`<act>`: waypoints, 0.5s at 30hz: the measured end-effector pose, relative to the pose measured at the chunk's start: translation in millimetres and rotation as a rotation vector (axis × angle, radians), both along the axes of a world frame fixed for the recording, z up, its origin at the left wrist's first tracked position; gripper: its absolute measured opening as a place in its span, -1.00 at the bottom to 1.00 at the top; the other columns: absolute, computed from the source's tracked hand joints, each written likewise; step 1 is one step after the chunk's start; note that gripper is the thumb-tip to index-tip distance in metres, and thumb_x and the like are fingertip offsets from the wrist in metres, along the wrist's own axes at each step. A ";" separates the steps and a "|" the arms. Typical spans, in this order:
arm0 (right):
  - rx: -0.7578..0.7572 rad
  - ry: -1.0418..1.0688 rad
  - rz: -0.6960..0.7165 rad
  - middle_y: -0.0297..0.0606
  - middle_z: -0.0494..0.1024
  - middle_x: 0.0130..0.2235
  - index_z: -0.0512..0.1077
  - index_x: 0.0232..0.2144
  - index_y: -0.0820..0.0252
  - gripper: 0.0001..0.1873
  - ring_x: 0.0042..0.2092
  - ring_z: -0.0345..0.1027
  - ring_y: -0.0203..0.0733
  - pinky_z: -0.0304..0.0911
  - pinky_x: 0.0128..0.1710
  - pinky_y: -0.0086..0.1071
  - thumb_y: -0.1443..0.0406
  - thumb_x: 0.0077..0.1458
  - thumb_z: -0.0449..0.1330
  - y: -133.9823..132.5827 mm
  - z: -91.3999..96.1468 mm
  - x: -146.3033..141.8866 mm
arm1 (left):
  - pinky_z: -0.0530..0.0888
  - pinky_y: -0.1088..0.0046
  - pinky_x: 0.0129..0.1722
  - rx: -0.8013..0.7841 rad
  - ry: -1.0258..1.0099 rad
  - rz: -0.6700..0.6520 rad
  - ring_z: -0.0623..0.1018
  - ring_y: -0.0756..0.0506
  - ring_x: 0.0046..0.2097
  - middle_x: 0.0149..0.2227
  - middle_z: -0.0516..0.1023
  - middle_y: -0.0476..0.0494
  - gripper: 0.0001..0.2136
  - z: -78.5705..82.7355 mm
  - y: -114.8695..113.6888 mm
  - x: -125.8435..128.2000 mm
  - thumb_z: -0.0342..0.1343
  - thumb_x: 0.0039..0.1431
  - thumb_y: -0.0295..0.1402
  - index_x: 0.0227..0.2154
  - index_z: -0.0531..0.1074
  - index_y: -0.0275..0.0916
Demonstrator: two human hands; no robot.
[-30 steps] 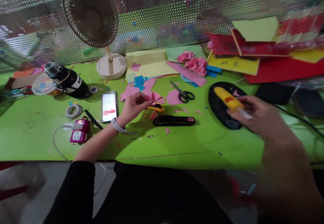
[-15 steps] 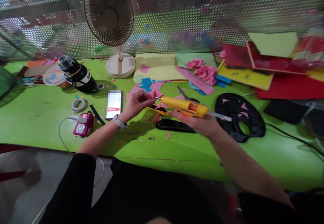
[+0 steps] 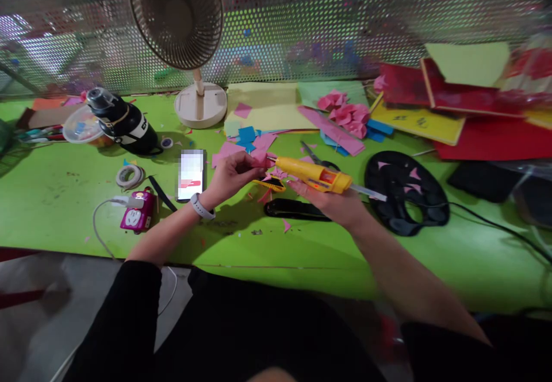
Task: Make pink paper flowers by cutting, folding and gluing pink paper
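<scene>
My left hand (image 3: pixel 230 175) is closed in a pinch on a small folded pink paper piece (image 3: pixel 260 158) above the green table (image 3: pixel 64 198). My right hand (image 3: pixel 332 202) grips a yellow glue gun (image 3: pixel 313 175), its nozzle pointing left and touching the pink piece. A glue stick pokes out of the gun's back end. A yellow-and-black utility knife (image 3: pixel 268 184) and a black stapler (image 3: pixel 295 209) lie just under my hands. Scissors (image 3: pixel 317 159) sit behind the gun, partly hidden.
A desk fan (image 3: pixel 183 25) stands at the back. A black bottle (image 3: pixel 123 123), tape rolls (image 3: pixel 129 175), a phone (image 3: pixel 191 174) and a pink charger (image 3: pixel 137 214) lie left. A black oval stand (image 3: pixel 405 189), folded pink pieces (image 3: pixel 345 111) and stacked coloured paper (image 3: pixel 474 106) are on the right.
My right hand lifted the glue gun off the black stand at the right and carried it left until the nozzle met the pink piece in my left hand.
</scene>
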State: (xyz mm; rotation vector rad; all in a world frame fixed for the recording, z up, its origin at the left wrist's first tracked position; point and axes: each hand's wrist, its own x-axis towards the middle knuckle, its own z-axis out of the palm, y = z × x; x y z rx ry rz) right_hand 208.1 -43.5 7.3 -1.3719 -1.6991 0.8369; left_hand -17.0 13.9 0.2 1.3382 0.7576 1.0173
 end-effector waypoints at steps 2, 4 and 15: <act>0.006 -0.017 -0.006 -0.21 0.65 -0.24 0.57 -0.29 0.01 -0.76 -0.15 0.55 0.05 0.48 0.01 -0.03 0.06 0.08 0.24 -0.4 -1.1 0.8 | 0.64 0.31 -0.11 0.011 0.003 -0.002 0.68 -0.08 -0.23 -0.34 0.64 -0.12 -0.66 -0.6 -0.6 0.0 0.41 -0.02 -0.19 -0.38 0.39 -0.28; 0.014 -0.060 -0.042 -0.20 0.65 -0.24 0.57 -0.28 0.01 -0.76 -0.17 0.54 0.04 0.51 -0.06 -0.05 0.06 0.09 0.22 -0.7 -2.9 2.6 | 0.64 0.31 -0.10 0.022 0.009 0.000 0.68 -0.08 -0.22 -0.34 0.64 -0.13 -0.66 -1.2 -0.9 0.2 0.40 -0.01 -0.19 -0.38 0.39 -0.29; 0.015 -0.088 -0.072 -0.18 0.64 -0.26 0.53 -0.30 0.03 -0.76 -0.20 0.53 0.02 0.49 -0.12 -0.08 0.04 0.06 0.26 -0.7 -0.3 5.0 | 0.64 0.38 -0.16 0.027 -0.029 -0.029 0.68 -0.05 -0.25 -0.33 0.65 -0.11 -0.67 -6.2 1.0 0.3 0.41 0.00 -0.22 -0.38 0.39 -0.29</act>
